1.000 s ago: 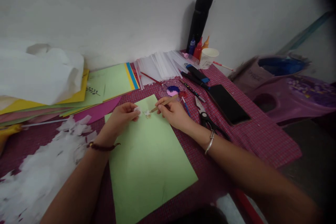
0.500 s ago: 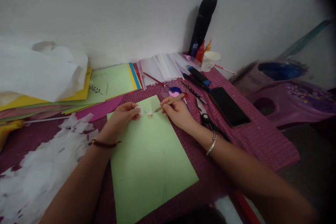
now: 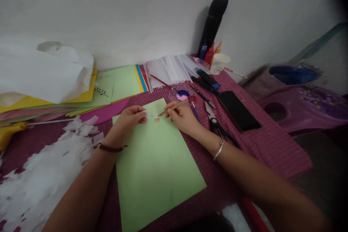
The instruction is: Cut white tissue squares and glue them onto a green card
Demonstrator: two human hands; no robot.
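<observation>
A large light-green sheet (image 3: 157, 166) lies on the checked cloth between my arms. My left hand (image 3: 133, 115) is closed near its upper left edge, pinching a small white paper piece (image 3: 147, 115). My right hand (image 3: 181, 115), at the sheet's upper right edge, grips a light-brown pencil-like stick (image 3: 174, 106) in its fingers. The stick's tip touches or hovers just over a small white and yellowish patch (image 3: 157, 117) on the sheet; contact is too small to tell.
White paper scraps (image 3: 46, 177) heap at the left, with coloured sheets (image 3: 123, 85) behind. A paint palette (image 3: 182, 94), scissors (image 3: 213, 121), a black phone (image 3: 239, 110), paint bottles (image 3: 209, 55) and a white cup (image 3: 220, 63) stand or lie to the right.
The stick's tip has moved slightly left onto or over the white patch. The whole view has shifted a little. Both hands keep their holds.
</observation>
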